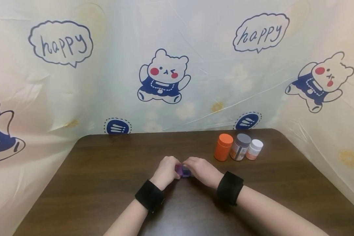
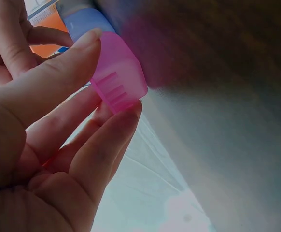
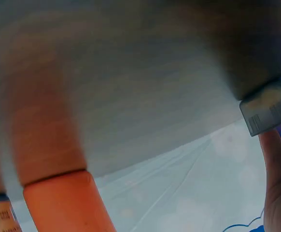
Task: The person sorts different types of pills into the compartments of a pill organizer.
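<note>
A small pill box (image 1: 186, 171) of translucent plastic, with coloured sections, is low over or on the table between both hands; contact with the table cannot be told. My left hand (image 1: 166, 170) pinches its pink end (image 2: 119, 72) between thumb and fingers; a blue section (image 2: 86, 23) lies beyond. My right hand (image 1: 205, 170) holds the opposite side, covering part of it from above. In the right wrist view, the grey ridged end (image 3: 268, 108) of the box shows with a finger under it, while most of that hand is out of frame.
An orange bottle (image 1: 223, 147), a grey-lidded jar (image 1: 240, 147) and a white-capped bottle (image 1: 254, 149) stand in a row at the back right of the brown table (image 1: 106, 164). Behind the table's far edge hangs a printed curtain (image 1: 206, 39).
</note>
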`<state>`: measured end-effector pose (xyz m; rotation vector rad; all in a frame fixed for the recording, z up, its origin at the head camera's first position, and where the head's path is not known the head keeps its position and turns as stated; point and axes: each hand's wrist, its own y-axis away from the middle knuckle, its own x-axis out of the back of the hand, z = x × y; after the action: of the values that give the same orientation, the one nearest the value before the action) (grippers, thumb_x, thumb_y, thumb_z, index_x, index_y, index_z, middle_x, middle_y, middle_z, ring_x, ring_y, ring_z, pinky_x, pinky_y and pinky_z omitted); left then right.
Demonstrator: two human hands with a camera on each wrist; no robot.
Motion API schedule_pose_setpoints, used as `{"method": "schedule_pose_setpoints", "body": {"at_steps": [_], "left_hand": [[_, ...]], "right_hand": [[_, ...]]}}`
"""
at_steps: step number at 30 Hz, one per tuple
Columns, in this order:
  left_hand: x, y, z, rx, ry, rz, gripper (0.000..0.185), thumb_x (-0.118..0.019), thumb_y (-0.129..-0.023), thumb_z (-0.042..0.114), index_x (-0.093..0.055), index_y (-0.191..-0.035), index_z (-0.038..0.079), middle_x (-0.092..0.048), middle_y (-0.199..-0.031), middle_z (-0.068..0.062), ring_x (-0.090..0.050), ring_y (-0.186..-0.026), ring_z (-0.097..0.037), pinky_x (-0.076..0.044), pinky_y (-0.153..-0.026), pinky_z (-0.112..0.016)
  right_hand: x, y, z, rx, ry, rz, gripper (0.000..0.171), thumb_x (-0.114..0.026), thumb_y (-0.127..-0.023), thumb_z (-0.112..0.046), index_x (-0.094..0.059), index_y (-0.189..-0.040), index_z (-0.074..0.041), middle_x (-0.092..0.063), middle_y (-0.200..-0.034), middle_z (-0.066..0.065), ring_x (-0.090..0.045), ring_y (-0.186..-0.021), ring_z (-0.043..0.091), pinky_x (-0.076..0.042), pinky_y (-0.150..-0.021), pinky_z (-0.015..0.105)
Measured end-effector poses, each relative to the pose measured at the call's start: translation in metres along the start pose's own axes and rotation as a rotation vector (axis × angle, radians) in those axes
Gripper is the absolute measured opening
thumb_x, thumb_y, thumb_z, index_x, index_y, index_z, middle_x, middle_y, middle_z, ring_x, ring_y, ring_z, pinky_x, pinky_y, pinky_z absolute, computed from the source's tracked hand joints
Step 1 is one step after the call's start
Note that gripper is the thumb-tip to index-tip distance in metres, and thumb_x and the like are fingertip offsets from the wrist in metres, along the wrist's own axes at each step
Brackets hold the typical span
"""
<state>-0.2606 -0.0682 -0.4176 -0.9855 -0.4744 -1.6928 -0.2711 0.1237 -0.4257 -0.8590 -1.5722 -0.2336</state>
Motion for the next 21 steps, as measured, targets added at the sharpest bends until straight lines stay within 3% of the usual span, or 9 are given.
{"method": "schedule_pose_setpoints", "body": {"at_steps": [8,15,21], "left_hand": [[-0.001,0.0,-0.001,0.008,-0.008,0.014,0.024,-0.093,-0.07,-0.005,-0.077,-0.088,-0.001,-0.072,-0.08,-0.009,-0.06,-0.076,-0.018,-0.055,-0.072,-0.031],[0.0,0.001,0.0,0.036,0.017,0.003,0.024,-0.092,-0.071,-0.006,-0.078,-0.089,-0.002,-0.072,-0.082,-0.01,-0.061,-0.076,-0.018,-0.056,-0.072,-0.032],[0.0,0.0,0.002,0.067,0.041,-0.005,0.026,-0.092,-0.072,-0.005,-0.078,-0.095,-0.003,-0.074,-0.088,-0.013,-0.063,-0.082,-0.02,-0.059,-0.079,-0.037]], "right_hand": [[0.003,-0.014,0.003,-0.317,-0.291,0.023,0.018,-0.064,-0.104,-0.014,-0.079,-0.109,-0.004,-0.08,-0.1,0.007,-0.073,-0.088,0.016,-0.063,-0.089,0.04],[0.005,-0.029,0.007,-0.473,-0.413,0.023,0.022,-0.062,-0.105,-0.015,-0.08,-0.103,-0.003,-0.077,-0.09,0.008,-0.063,-0.074,0.013,-0.058,-0.072,0.029],[0.008,-0.039,0.011,-0.593,-0.537,-0.011,0.023,-0.064,-0.104,-0.014,-0.079,-0.104,0.003,-0.075,-0.084,0.012,-0.067,-0.067,0.015,-0.063,-0.07,0.031]]}}
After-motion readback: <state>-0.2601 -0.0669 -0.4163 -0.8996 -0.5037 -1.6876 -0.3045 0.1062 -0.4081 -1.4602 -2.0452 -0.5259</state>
